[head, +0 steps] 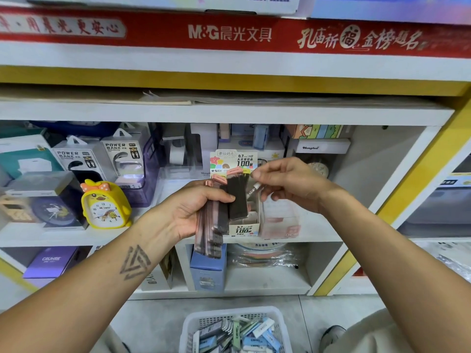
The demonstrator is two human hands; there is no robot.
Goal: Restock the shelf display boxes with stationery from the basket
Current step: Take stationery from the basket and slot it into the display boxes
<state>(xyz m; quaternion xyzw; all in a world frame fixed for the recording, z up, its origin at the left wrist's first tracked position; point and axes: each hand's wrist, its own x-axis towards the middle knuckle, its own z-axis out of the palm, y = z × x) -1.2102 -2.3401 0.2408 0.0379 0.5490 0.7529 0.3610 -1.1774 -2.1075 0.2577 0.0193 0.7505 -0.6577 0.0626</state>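
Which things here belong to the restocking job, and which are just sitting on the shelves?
Job:
- bundle of lead refill cases, gripped by the left hand
- one case, pinched by the right hand
- display box on the shelf
- basket on the floor, holding erasers

Not part of it:
- yellow duck clock
- power bank packs
- blue box

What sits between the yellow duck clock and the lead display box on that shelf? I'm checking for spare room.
In the head view, the left hand, gripping a fan of lead cases, covers most of the stretch between the yellow duck clock and the display box.
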